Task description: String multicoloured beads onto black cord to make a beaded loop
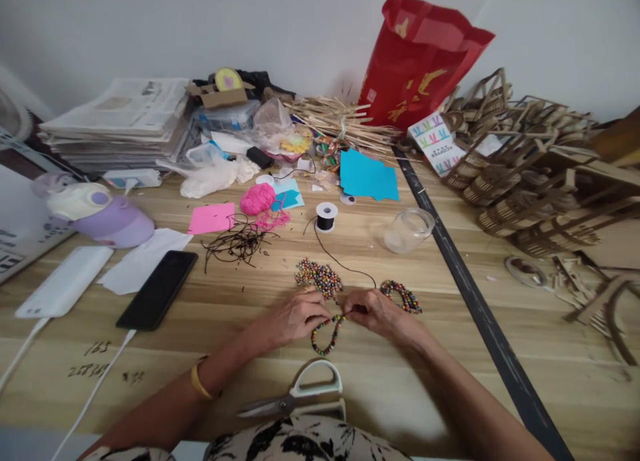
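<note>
A loop of colourful beads point(325, 349) hangs between my hands and rests on the wooden table. My left hand point(297, 316) pinches one end of this bead string. With fingers closed, my right hand point(369, 309) grips the other end, where a dark cord shows. Just beyond my hands lies a pile of loose multicoloured beads point(320, 276). Black cord runs from a white spool point(327, 216) toward my right hand. Finished-looking beaded bracelets point(401, 297) lie right of that hand. Scissors point(315, 389) with pale handles rest near my body.
A glass jar point(409, 230) stands at the right of the spool. Left are a black phone point(158, 290), a white power bank point(65, 281) and tangled black cord pieces point(237, 241). Pink yarn point(257, 198), newspapers point(120, 118), a red bag point(420, 61) and small woven baskets point(520, 208) sit farther back.
</note>
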Demonstrator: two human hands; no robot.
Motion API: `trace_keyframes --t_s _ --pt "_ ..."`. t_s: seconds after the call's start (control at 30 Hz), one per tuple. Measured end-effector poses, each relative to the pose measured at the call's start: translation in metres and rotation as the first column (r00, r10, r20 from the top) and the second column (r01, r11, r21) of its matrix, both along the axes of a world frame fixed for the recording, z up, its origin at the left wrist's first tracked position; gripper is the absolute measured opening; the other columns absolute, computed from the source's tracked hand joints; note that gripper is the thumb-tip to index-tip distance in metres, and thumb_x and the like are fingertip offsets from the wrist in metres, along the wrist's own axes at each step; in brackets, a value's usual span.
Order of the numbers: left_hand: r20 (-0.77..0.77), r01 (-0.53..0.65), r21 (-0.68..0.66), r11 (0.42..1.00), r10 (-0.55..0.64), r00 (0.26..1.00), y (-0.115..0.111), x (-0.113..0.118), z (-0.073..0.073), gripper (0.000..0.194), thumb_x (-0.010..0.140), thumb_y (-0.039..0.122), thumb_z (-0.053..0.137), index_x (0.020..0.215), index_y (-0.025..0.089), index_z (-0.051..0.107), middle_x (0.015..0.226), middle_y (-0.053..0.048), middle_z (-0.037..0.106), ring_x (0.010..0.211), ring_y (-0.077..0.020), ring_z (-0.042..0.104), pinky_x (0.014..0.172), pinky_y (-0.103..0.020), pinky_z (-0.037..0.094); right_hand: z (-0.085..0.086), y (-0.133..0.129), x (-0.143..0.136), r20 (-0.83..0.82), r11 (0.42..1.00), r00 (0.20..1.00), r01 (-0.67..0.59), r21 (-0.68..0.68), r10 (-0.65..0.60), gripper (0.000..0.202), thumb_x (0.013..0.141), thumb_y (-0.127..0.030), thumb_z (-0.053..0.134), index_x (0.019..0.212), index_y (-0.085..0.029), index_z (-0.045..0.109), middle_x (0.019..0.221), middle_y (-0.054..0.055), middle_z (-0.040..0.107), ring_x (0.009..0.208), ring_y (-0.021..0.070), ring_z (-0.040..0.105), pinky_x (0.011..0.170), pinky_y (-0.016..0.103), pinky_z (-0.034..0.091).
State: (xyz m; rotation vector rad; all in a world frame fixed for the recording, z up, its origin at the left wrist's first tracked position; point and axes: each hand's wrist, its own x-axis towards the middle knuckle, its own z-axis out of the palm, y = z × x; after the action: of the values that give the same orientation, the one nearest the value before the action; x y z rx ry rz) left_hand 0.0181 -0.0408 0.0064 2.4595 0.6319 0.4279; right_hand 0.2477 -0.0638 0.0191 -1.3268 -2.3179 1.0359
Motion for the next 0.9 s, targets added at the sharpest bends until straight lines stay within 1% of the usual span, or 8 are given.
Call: trace_keyframes --t_s 0.1,0.23,0.43,0.57,0.73,0.9 --pt "0.002 0.010 -0.002 1.000 -0.010 1.000 0.0012 0.0004 -0.0005 0.020 0.091 0.021 0.050 0.090 0.017 0.070 0.084 -0.005 0.063 0.086 -0.0163 0.053 0.081 -0.029 0.041 -0.0007 0.0010 0.0002 -0.002 1.000 1.000 -0.008 0.002 0.008 0.014 0.078 -0.005 0.056 0.075 -0.016 0.065 0.071 -0.001 0.063 0.063 0.0112 0.055 0.059 0.021 0.039" --pt "0.020 0.016 0.016 1.000 -0.016 1.000 0.0025 -0.0001 -0.0009 0.020 0.090 0.022 0.051 0.090 0.017 0.071 0.082 -0.005 0.063 0.086 -0.0169 0.052 0.081 -0.030 0.041 0.0004 0.0019 0.0007 0.010 0.999 1.000 -0.016 -0.029 0.016 0.013 0.079 -0.007 0.056 0.076 -0.016 0.065 0.072 0.000 0.063 0.062 0.0111 0.055 0.059 0.021 0.039" --pt "0.052 0.019 0.024 1.000 -0.021 0.998 0.0019 -0.0035 0.0033 0.022 0.091 0.021 0.050 0.091 0.016 0.071 0.081 -0.006 0.062 0.082 -0.0154 0.052 0.083 -0.030 0.040 0.0056 0.0003 0.0003 0.001 0.999 1.000 0.008 -0.033 -0.008 0.012 0.079 -0.008 0.056 0.076 -0.015 0.065 0.071 0.000 0.063 0.062 0.0112 0.054 0.059 0.021 0.039" --pt "0.038 0.038 0.030 0.999 -0.039 0.999 0.0018 -0.0065 0.0034 0.022 0.091 0.021 0.050 0.093 0.018 0.071 0.081 -0.005 0.061 0.083 -0.0154 0.052 0.082 -0.029 0.040 0.0061 -0.0001 0.0006 -0.007 0.999 1.000 0.010 -0.032 -0.010 0.011 0.079 -0.008 0.057 0.077 -0.015 0.065 0.072 0.000 0.063 0.063 0.0113 0.055 0.060 0.020 0.039" --pt "0.019 0.057 0.016 0.998 -0.057 0.998 0.0026 -0.0085 0.0013 0.023 0.091 0.020 0.049 0.096 0.019 0.072 0.080 -0.005 0.060 0.084 -0.0163 0.051 0.079 -0.029 0.041 0.0021 0.0004 0.0017 -0.022 1.000 1.000 0.011 -0.029 -0.012 0.011 0.080 -0.009 0.057 0.079 -0.015 0.065 0.073 0.000 0.064 0.063 0.0111 0.055 0.059 0.020 0.039" --pt "-0.012 0.063 0.012 0.998 -0.063 0.998 0.0028 -0.0088 0.0007 0.022 0.090 0.020 0.050 0.098 0.021 0.071 0.081 -0.006 0.060 0.088 -0.0173 0.051 0.081 -0.029 0.041 0.0004 0.0005 0.0022 -0.009 0.999 1.000 0.009 -0.036 -0.010 0.009 0.080 -0.009 0.058 0.078 -0.015 0.065 0.071 -0.001 0.062 0.062 0.0106 0.053 0.058 0.020 0.038"
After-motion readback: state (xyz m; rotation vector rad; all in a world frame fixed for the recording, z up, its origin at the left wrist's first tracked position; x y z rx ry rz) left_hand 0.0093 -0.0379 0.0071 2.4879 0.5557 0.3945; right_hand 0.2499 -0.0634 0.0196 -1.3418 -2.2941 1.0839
